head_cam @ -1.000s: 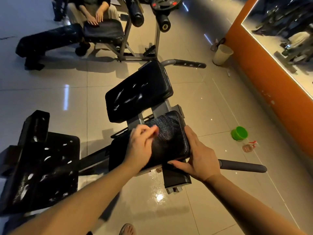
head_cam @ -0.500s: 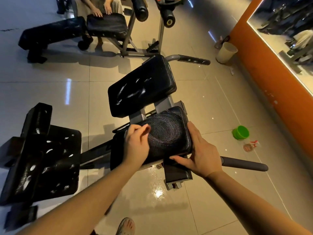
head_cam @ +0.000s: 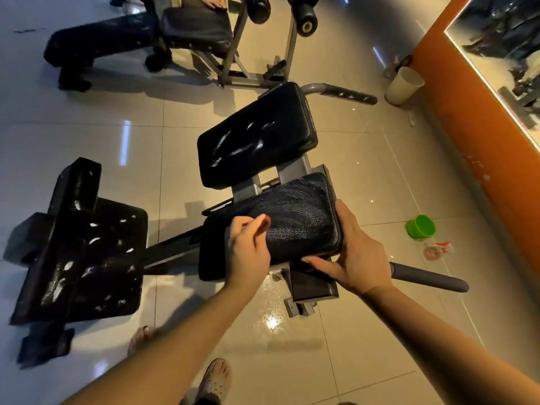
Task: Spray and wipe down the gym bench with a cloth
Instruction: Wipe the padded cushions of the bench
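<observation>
Back toward the middle of the near pad (head_cam: pixel 301 220) comes my left hand (head_cam: pixel 248 249), after swinging out to the pad's left end half a second ago. The tight round swirl it left there is now smeared into long arcs running to the far right corner, so I judge this pad nearly wiped, with only its near edge under my wrist left to cover. That hand is bunched, thumb against forefinger, pressing on the pad's left half. I cannot pick out a cloth against the black vinyl, so I cannot tell what it holds. My right hand (head_cam: pixel 359 252) clasps the pad's near right corner, thumb hooked along the near edge and fingers up the right edge, steadying it. Counting this gym bench (head_cam: pixel 263 182): two pads, two grey handles (head_cam: pixel 342 93) (head_cam: pixel 429 277) and one footplate (head_cam: pixel 87 258). Both the far pad (head_cam: pixel 257 135) and the footplate carry white streaks and blobs, so those look sprayed but unwiped, with the far pad likely next. One spray bottle (head_cam: pixel 438 251) lies on the floor (head_cam: pixel 365 176) near the orange wall, just beside one green cup (head_cam: pixel 420 226). One pale bin (head_cam: pixel 404 84) stands further along that wall, and one second bench (head_cam: pixel 193 27) sits at the far edge of the floor.
</observation>
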The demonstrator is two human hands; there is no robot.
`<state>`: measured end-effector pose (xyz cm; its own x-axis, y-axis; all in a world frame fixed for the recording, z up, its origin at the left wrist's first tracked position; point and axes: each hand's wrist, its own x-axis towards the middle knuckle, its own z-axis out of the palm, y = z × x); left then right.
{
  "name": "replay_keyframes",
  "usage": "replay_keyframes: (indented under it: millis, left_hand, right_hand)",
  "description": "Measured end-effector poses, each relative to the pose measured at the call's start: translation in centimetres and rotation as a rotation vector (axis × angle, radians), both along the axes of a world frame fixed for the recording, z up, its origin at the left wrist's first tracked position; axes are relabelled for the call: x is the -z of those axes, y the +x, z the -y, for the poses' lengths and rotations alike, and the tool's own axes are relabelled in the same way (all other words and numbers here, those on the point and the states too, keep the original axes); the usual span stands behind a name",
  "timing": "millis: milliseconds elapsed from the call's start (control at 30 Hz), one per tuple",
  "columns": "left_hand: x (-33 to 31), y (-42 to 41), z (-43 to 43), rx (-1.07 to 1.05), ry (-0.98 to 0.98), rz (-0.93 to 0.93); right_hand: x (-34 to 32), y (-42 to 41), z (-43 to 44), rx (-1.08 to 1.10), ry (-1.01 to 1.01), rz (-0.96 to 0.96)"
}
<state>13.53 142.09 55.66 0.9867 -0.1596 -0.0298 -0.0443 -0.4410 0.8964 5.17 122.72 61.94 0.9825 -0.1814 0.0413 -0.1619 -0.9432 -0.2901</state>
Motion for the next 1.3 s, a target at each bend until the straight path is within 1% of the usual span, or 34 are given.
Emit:
replay_keyframes:
  millis: [100,167,200,267,333,400,433,467,533,600,633,700,767,833,867,900,933,967,1000,1033,1100,1167,1200,1233,1267,1300]
  left_hand:
    - [-4.1,-3.5,3.4,0.235,-0.118,0.164]
    - [-3.1,-3.9,1.5,0.341,-0.126,0.255]
    - [-1.5,-3.7,-0.3,0.336,-0.117,0.250]
    - [2.8,-2.8,-4.8,0.200,-0.063,0.156]
    - [6.1,-1.5,-8.8,0.000,0.002,-0.040]
    - [6.6,-0.8,-9.1,-0.176,0.029,-0.209]
    - [5.5,-1.0,-7.5,-0.205,0.011,-0.214]
    - [3.7,-1.6,-5.2,-0.175,-0.043,-0.162]
    - [-0.1,-4.1,-0.4,-0.025,-0.142,0.006]
    - [-2.1,-6.2,1.3,0.137,-0.163,0.134]
    - [-1.9,-6.3,0.8,0.193,-0.158,0.186]
    - [0.6,-5.4,-2.1,0.236,-0.122,0.252]
    - [4.1,-4.2,-5.8,0.151,-0.030,0.182]
    - [7.2,-2.3,-8.8,-0.012,0.038,0.022]
    - [8.2,-1.4,-9.7,-0.115,0.054,-0.099]
    - [8.6,-0.7,-9.9,-0.218,0.062,-0.226]
    - [8.4,-0.3,-9.5,-0.300,0.056,-0.301]
    - [7.4,-0.4,-8.4,-0.336,0.044,-0.294]
    - [6.0,-0.7,-6.8,-0.317,0.032,-0.234]
    - [4.5,-1.4,-5.1,-0.251,0.016,-0.154]
    - [1.9,-2.9,-2.5,-0.035,-0.032,-0.003]
    - [1.7,-3.6,-2.6,0.163,-0.034,0.119]
    - [2.4,-3.2,-3.5,0.214,-0.011,0.166]
    - [3.4,-2.3,-4.8,0.218,0.021,0.174]
    - [4.5,-1.1,-6.1,0.163,0.050,0.122]
    - [5.9,0.4,-7.6,0.070,0.084,0.029]
  right_hand:
    - [0.0,0.0,-0.1,-0.002,0.011,0.000]
    - [-0.1,0.0,-0.2,-0.006,0.042,0.003]
    - [-0.1,0.0,-0.2,-0.009,0.057,0.009]
    - [-0.2,0.1,-0.1,-0.005,0.070,0.001]
    - [0.0,0.1,-0.1,-0.006,0.067,-0.015]
    - [0.1,0.1,-0.1,-0.001,0.059,-0.016]
    - [0.2,0.1,-0.1,-0.005,0.057,-0.011]
    - [0.1,0.1,-0.1,-0.009,0.056,-0.007]
    - [0.1,0.1,-0.3,-0.003,0.060,-0.007]
    - [0.0,0.0,-0.4,-0.001,0.071,0.006]
    - [0.0,0.0,-0.4,-0.006,0.074,0.012]
    - [-0.1,0.1,-0.4,-0.021,0.082,0.011]
    - [0.0,0.2,-0.3,-0.023,0.077,0.006]
    - [0.0,0.1,-0.3,-0.014,0.052,-0.006]
    - [0.1,0.1,-0.3,-0.011,0.043,-0.015]
    - [0.1,0.0,-0.3,-0.010,0.039,-0.022]
    - [0.1,0.0,-0.2,-0.008,0.036,-0.026]
    - [0.2,0.0,-0.1,-0.006,0.032,-0.026]
    - [0.2,0.0,0.0,-0.006,0.030,-0.027]
    - [0.2,0.1,0.0,-0.006,0.027,-0.028]
    - [0.2,0.2,-0.1,-0.009,0.019,-0.031]
    - [0.3,0.1,0.0,-0.010,0.025,-0.029]
    - [0.3,0.1,0.0,-0.009,0.032,-0.029]
    - [0.3,0.1,0.0,-0.009,0.038,-0.028]
    - [0.3,0.0,0.0,-0.009,0.041,-0.027]
    - [0.2,0.0,0.0,-0.006,0.040,-0.025]
